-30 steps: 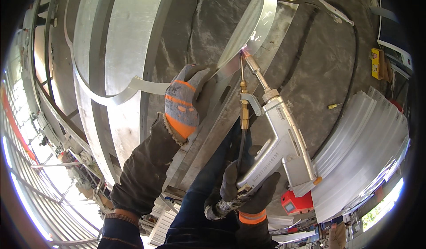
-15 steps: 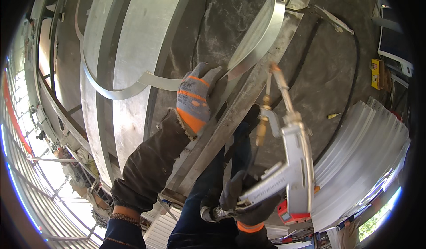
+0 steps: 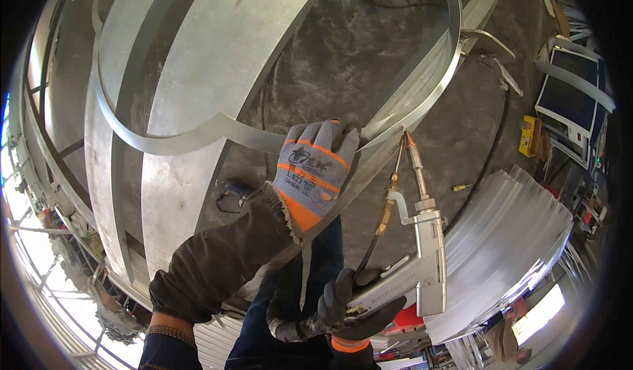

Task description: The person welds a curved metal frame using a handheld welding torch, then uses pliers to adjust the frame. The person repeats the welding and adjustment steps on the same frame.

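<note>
A long, thin metal strip, bent into curves, lies across the wide metal panels and a straight beam. My left hand, in a grey and orange glove, is closed over this strip where it crosses the beam. My gloved right hand is wrapped around the grip of a silver handheld welding gun. The gun's copper nozzle points up, and its tip is at the strip's edge just right of my left hand. A thin wire-feed tube runs beside the nozzle to the same spot.
Large curved metal panels fill the left. A locking clamp grips the beam's far end, with a dark cable trailing from it. Stacked corrugated sheets, a yellow box and a white-framed dark panel are at right.
The welding gun's nozzle has come in from a gap to the strip's edge. My left hand remains on the strip, with its fingers more spread along it. The whole view has shifted.
</note>
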Available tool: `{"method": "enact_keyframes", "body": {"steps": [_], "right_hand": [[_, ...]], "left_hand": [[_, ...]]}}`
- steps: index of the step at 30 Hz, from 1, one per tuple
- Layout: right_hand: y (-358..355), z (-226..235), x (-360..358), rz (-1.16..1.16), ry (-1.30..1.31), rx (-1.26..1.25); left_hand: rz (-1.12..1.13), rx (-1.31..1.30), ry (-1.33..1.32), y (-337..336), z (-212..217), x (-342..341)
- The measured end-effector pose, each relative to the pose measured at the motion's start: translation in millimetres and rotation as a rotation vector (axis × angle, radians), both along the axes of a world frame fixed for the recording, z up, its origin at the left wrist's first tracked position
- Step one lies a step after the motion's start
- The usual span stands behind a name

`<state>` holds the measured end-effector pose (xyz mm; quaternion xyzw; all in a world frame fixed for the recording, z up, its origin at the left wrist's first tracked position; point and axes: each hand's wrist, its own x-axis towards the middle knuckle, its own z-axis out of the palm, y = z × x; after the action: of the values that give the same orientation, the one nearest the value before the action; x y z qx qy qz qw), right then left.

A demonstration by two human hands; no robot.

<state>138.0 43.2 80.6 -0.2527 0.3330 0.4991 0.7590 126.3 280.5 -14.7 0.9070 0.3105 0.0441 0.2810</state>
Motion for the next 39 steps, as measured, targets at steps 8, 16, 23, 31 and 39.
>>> {"method": "enact_keyframes", "body": {"steps": [8, 16, 23, 31, 39], "right_hand": [[-8, -9, 4, 0.183, -0.081, 0.117], [-1, -3, -2, 0.063, -0.018, 0.033], [6, 0, 2, -0.001, -0.036, 0.047], [0, -16, 5, 0.179, -0.053, 0.187], [15, -9, 12, 0.039, -0.002, 0.122]], "left_hand": [[-0.125, -0.045, -0.010, 10, -5, -5], [-0.148, -0.147, -0.009, 21, 0, -2], [-0.118, -0.242, -0.032, 27, 1, 2], [-0.077, -0.319, -0.019, 29, -8, -5], [-0.016, -0.209, -0.266, 23, -25, 1]]}}
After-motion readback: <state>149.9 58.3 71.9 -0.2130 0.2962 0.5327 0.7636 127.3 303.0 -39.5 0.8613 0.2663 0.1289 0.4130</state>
